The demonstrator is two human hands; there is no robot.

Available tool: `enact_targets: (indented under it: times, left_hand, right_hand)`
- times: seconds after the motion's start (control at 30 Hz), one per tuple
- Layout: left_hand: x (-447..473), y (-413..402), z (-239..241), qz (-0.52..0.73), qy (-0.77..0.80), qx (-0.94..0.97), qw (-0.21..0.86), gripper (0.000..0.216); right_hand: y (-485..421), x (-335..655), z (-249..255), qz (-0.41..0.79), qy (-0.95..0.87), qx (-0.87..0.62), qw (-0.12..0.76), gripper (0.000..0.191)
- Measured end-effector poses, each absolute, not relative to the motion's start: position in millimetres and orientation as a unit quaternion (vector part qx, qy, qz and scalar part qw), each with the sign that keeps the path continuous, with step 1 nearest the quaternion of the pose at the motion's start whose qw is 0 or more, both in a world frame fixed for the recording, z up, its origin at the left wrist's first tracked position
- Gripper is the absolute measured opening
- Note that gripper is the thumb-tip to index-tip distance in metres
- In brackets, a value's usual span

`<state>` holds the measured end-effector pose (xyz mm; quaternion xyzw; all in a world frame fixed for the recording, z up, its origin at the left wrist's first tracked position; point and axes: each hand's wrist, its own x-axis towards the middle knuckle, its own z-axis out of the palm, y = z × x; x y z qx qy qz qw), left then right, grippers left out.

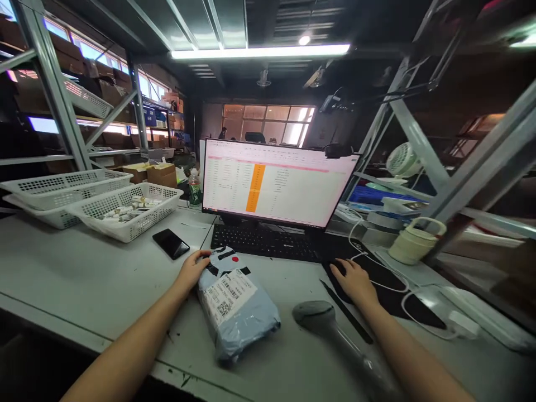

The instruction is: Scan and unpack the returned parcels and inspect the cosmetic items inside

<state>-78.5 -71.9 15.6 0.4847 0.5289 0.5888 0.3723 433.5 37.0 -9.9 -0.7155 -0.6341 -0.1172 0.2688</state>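
Observation:
A light blue plastic parcel (255,307) lies on the table before me, with a white printed label, black tape strips and a red dot. My left hand (194,271) grips its far left corner, fingers closed against the edge. On the right, my right hand (357,283) is closed over a black computer mouse (338,273) on a dark mouse pad (412,307). Between the parcel and my right forearm rests a grey handheld barcode scanner (316,314), its handle toward me. A monitor (272,187) behind the keyboard (268,241) shows a spreadsheet with an orange column.
A black phone (171,244) lies left of the keyboard. White baskets (129,226) stand at the left, one holding small items. A green-labelled bottle (194,188) is beside the monitor. White cables (404,290), a thin black strip (347,312) and a cream-coloured container (414,243) are at the right.

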Motion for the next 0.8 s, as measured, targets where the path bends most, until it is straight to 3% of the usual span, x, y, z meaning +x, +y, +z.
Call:
enact_targets:
  times: [0.37,0.8]
  left_hand:
    - [-65,-87,21,0.566,0.505,0.475,0.447,0.042]
    - [-61,-98,20,0.591,0.482,0.458,0.457,0.038]
  right_hand:
    - [47,438,-22,-0.155,-0.642,-0.721,0.208,0.052]
    - [38,430,-12,-0.14,-0.631,-0.739,0.19,0.048]
